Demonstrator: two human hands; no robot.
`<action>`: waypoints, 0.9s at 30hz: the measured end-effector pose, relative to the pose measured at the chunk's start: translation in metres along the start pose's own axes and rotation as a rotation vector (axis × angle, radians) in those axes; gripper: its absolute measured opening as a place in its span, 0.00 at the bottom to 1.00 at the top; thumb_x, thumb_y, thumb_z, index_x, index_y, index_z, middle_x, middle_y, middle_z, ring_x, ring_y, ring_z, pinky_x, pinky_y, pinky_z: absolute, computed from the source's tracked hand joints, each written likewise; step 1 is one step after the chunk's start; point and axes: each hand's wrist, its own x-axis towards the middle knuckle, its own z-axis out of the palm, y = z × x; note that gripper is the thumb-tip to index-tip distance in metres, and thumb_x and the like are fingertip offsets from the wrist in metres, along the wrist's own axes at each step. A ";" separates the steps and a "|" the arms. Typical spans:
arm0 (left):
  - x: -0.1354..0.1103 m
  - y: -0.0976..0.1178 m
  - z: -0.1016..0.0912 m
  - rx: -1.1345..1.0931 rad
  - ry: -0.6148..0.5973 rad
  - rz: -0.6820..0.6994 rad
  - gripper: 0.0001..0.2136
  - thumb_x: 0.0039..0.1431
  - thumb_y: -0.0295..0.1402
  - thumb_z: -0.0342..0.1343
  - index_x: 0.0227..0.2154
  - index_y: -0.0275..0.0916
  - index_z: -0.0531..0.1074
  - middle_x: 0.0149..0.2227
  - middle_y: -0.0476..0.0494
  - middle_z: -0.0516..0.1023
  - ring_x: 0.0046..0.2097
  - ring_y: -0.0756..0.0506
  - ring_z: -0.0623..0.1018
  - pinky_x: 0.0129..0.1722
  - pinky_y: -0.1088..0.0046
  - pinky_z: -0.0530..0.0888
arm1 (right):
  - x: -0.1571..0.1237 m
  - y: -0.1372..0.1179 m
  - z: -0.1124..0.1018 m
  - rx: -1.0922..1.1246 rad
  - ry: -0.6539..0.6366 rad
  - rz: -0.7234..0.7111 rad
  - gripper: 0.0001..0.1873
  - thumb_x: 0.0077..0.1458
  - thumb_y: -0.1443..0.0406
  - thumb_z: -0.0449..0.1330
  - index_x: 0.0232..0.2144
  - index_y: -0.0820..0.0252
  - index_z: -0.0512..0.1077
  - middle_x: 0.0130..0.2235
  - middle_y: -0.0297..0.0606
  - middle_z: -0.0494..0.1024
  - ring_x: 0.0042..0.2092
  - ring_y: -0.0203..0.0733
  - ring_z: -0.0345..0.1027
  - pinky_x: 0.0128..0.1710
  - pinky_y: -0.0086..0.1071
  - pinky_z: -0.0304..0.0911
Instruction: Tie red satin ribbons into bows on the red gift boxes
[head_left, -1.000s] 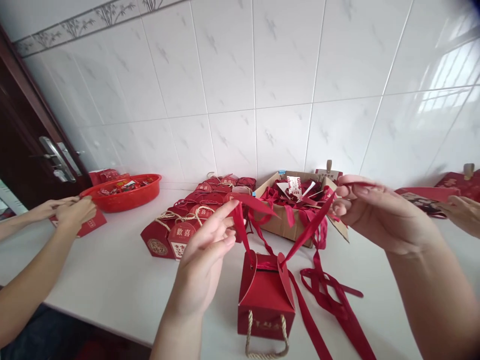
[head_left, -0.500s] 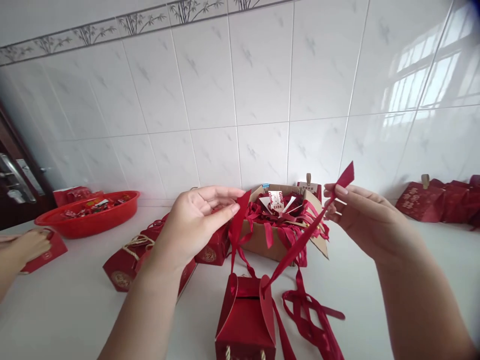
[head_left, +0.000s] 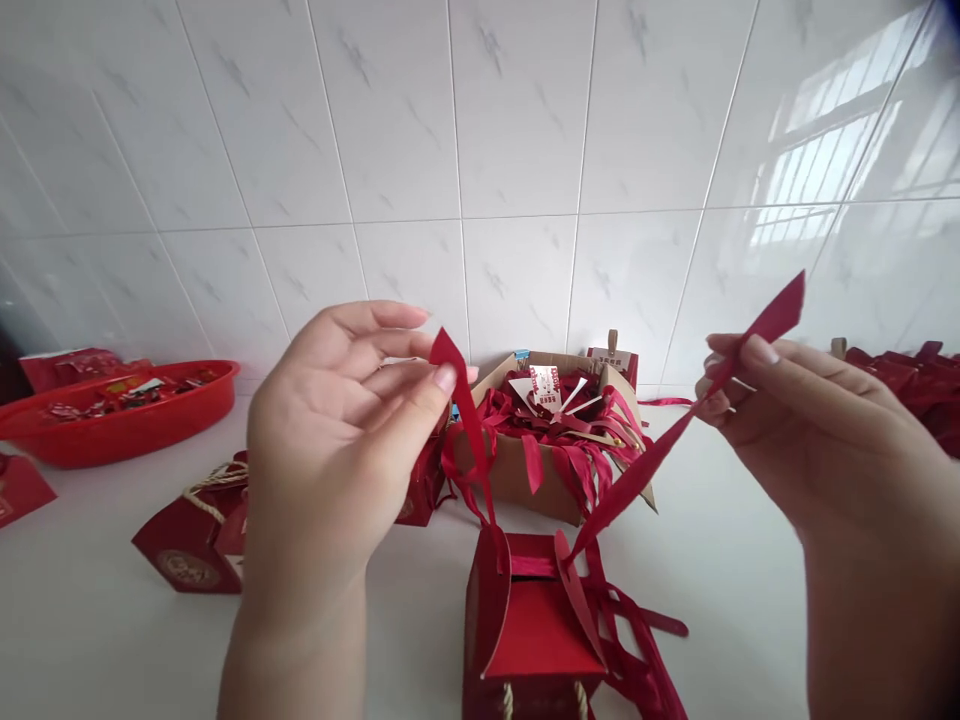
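Observation:
A small red gift box (head_left: 534, 628) with a rope handle stands on the white table, low in the middle of the view. A dark red ribbon (head_left: 637, 474) is threaded through its top flaps. My left hand (head_left: 337, 440) pinches one end of the ribbon between thumb and forefinger, raised above and left of the box. My right hand (head_left: 810, 430) pinches the other end, raised to the right. Both ribbon ends rise taut from the box in a V.
A cardboard box (head_left: 525, 470) full of red ribbons and tags sits behind the gift box. Finished red boxes (head_left: 187, 540) lie at the left, and others at the far right (head_left: 915, 390). A red tray (head_left: 112, 420) of sweets stands far left. Loose ribbons (head_left: 645, 650) trail beside the box.
Both my hands drew the ribbon ends up and further apart. The view swung right, so the other person's hands at the left have left the picture.

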 end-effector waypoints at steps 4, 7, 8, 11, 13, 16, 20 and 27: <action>0.001 0.000 0.000 0.050 0.020 0.025 0.09 0.47 0.19 0.61 0.31 0.37 0.73 0.31 0.51 0.77 0.29 0.54 0.77 0.28 0.83 0.75 | -0.003 -0.001 0.005 -0.049 0.116 -0.059 0.02 0.48 0.62 0.68 0.26 0.52 0.79 0.26 0.34 0.73 0.27 0.35 0.63 0.28 0.32 0.65; 0.003 0.002 -0.001 0.124 0.052 0.010 0.08 0.48 0.18 0.60 0.24 0.38 0.71 0.27 0.54 0.74 0.29 0.55 0.75 0.28 0.84 0.73 | -0.004 0.000 0.008 -0.038 0.154 -0.138 0.05 0.48 0.64 0.67 0.22 0.53 0.78 0.28 0.34 0.74 0.28 0.34 0.64 0.28 0.30 0.65; 0.004 0.002 -0.003 0.142 0.041 0.006 0.09 0.48 0.18 0.60 0.22 0.38 0.69 0.26 0.55 0.73 0.29 0.55 0.74 0.28 0.84 0.73 | -0.005 0.001 0.009 -0.035 0.146 -0.147 0.07 0.50 0.64 0.67 0.21 0.53 0.78 0.29 0.34 0.75 0.29 0.34 0.65 0.29 0.30 0.65; 0.007 0.002 -0.010 0.202 -0.007 -0.013 0.12 0.48 0.20 0.61 0.18 0.38 0.66 0.26 0.55 0.72 0.28 0.55 0.73 0.27 0.83 0.72 | -0.006 0.003 0.015 -0.035 0.096 -0.153 0.08 0.51 0.64 0.65 0.21 0.54 0.78 0.29 0.34 0.75 0.27 0.32 0.64 0.27 0.29 0.64; 0.009 0.002 -0.016 0.240 -0.033 -0.032 0.11 0.48 0.22 0.62 0.18 0.38 0.66 0.26 0.55 0.74 0.27 0.55 0.73 0.26 0.83 0.71 | -0.006 0.004 0.021 -0.040 0.067 -0.114 0.07 0.51 0.62 0.66 0.22 0.55 0.78 0.25 0.33 0.73 0.25 0.32 0.63 0.24 0.27 0.62; 0.012 0.002 -0.022 0.269 -0.050 -0.045 0.08 0.49 0.24 0.62 0.21 0.40 0.71 0.28 0.55 0.77 0.29 0.53 0.76 0.28 0.81 0.74 | -0.004 0.005 0.034 -0.044 0.076 -0.028 0.05 0.48 0.62 0.68 0.25 0.55 0.77 0.23 0.30 0.72 0.25 0.31 0.64 0.24 0.25 0.62; 0.012 0.003 -0.023 0.260 -0.059 -0.056 0.04 0.51 0.27 0.63 0.29 0.44 0.79 0.33 0.52 0.82 0.38 0.47 0.81 0.39 0.74 0.79 | -0.005 0.003 0.049 0.004 0.058 -0.033 0.06 0.47 0.60 0.69 0.26 0.54 0.77 0.23 0.29 0.73 0.25 0.30 0.64 0.23 0.23 0.62; 0.010 -0.003 -0.018 0.221 -0.075 -0.081 0.06 0.50 0.32 0.64 0.33 0.45 0.81 0.35 0.49 0.84 0.38 0.44 0.81 0.38 0.71 0.79 | -0.009 0.010 0.059 0.013 0.013 -0.034 0.04 0.49 0.61 0.67 0.28 0.53 0.77 0.29 0.32 0.79 0.30 0.36 0.73 0.29 0.28 0.69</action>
